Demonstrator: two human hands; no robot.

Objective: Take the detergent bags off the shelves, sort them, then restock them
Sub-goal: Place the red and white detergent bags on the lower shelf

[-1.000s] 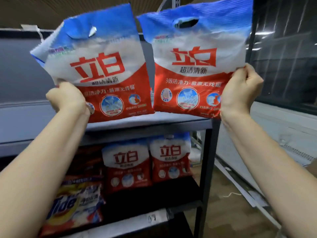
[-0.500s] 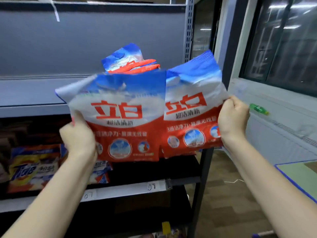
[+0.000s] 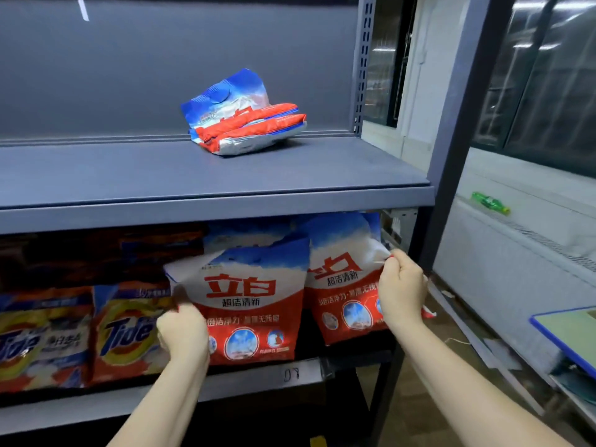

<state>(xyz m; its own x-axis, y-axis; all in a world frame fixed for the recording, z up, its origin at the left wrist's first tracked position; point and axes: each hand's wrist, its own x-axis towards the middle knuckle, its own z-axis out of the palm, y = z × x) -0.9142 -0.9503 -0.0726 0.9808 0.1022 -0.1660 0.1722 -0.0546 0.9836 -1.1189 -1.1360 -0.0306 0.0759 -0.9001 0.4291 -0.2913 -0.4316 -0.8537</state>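
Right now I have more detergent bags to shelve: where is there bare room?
The upper shelf is bare left of and in front of the lying bag. The lower shelf is crowded: Tide bags beside the two red bags held by the left hand and right hand.

Upper shelf (image 3: 193, 175) bears one slumped detergent bag (image 3: 242, 114).

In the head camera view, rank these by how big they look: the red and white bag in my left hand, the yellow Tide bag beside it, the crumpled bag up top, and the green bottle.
1. Bag in the left hand and Tide bag: look alike, unranked; the hand covers part of one.
2. Crumpled bag: smaller, but farther away.
3. Green bottle: smallest.
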